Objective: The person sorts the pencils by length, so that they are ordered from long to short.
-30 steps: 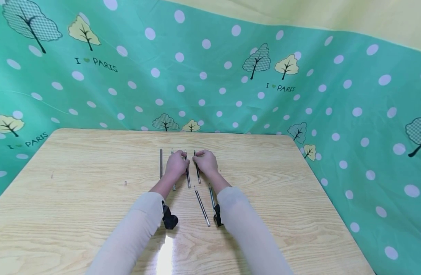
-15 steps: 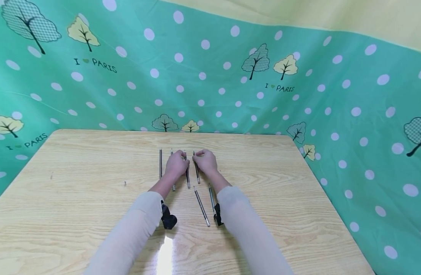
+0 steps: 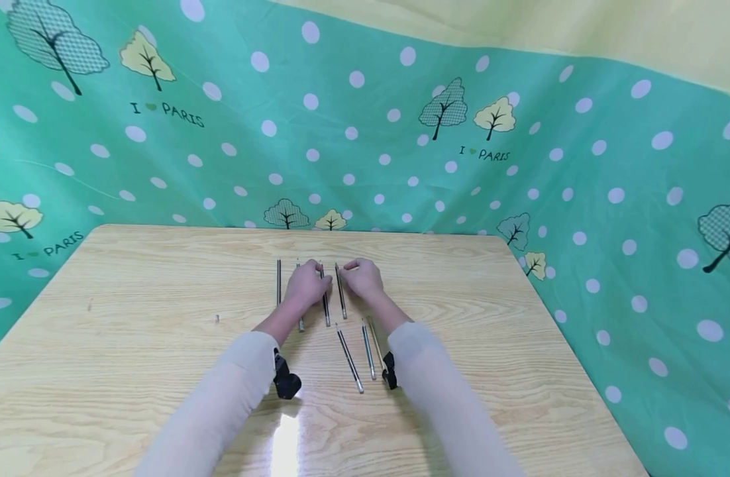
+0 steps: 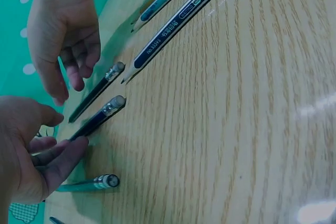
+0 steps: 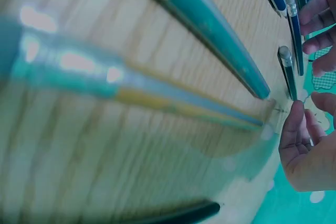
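Dark pencils lie side by side on the table. My left hand [image 3: 305,285] straddles one dark pencil [image 3: 326,311], thumb on one side and fingers on the other; a gap shows between thumb and pencil in the left wrist view. My right hand [image 3: 365,279] is just right of another dark pencil [image 3: 342,301], its fingers loosely bent and holding nothing. A dark pencil [image 3: 278,281] and a teal pencil [image 4: 84,186] lie left of my left hand. Nearer me are a dark-and-white pencil [image 3: 350,358], a teal pencil [image 3: 368,351] and a yellow-striped pencil [image 3: 375,338].
Another dark pencil [image 5: 181,214] shows in the right wrist view; my right arm hides it from the head view. A tiny pinkish bit [image 3: 216,318] lies on the wooden table [image 3: 132,371]. A green patterned cloth [image 3: 353,132] hangs behind the table.
My right hand has let go of its pencil and shifted slightly right, uncovering the yellow-striped pencil. The thumb of my left hand has spread slightly away from its pencil.
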A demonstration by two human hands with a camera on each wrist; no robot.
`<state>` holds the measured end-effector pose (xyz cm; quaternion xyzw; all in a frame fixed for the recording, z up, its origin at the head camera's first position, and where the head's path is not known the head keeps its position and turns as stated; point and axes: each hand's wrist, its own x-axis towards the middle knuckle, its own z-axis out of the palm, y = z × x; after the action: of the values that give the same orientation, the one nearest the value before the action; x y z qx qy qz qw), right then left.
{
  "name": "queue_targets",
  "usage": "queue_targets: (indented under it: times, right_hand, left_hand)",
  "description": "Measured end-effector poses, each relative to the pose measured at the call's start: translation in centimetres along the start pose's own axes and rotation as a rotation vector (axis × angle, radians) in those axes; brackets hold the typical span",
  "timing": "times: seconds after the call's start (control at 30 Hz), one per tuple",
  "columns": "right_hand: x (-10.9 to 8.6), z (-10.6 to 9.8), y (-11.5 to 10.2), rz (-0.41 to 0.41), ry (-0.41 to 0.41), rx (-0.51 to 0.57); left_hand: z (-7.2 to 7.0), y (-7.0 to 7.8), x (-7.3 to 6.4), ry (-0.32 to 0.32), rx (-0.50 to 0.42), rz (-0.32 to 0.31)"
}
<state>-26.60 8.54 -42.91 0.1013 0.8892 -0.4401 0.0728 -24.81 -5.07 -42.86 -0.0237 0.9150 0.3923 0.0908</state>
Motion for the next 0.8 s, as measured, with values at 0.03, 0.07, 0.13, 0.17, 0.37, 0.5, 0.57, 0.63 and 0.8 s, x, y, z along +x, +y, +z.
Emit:
queue_targets:
  times: [0.03, 0.07, 0.13, 0.17, 0.37, 0.5, 0.57, 0.63, 0.8]
  right_hand:
    - [-0.2, -0.2, 0.0, -0.007, -0.003, -0.004]
    - [-0.3, -0.3, -0.1, -0.017, -0.006, -0.009]
    - [-0.7, -0.7, -0.1, -0.035, -0.014, -0.02]
    - [-0.9, -0.8, -0.1, -0.043, -0.021, -0.027]
    - [-2.1, -2.2, 0.1, -0.076, -0.061, -0.062]
    - [-2.6, -3.2, 0.5, -0.093, -0.096, -0.073]
    - [-3.0, -3.7, 0.8, -0.099, -0.114, -0.079]
    - [-3.3, -4.1, 1.1, -0.109, -0.136, -0.082]
    - [-4.5, -5.0, 1.5, -0.131, -0.202, -0.099]
  left_hand:
    - [-0.1, 0.1, -0.1, -0.005, 0.004, 0.0]
    - [-0.2, 0.1, -0.1, -0.007, 0.009, 0.003]
    - [-0.4, 0.3, -0.3, -0.013, 0.024, 0.008]
    - [-0.4, 0.3, -0.4, -0.017, 0.032, 0.011]
    - [-1.0, 0.7, -1.2, -0.033, 0.092, 0.073]
    - [-1.3, 0.9, -2.1, -0.033, 0.133, 0.129]
    - [-1.4, 0.9, -2.5, -0.045, 0.144, 0.16]
    - [-1.4, 0.9, -3.1, -0.061, 0.145, 0.181]
    - [-1.3, 0.8, -4.6, -0.094, 0.148, 0.224]
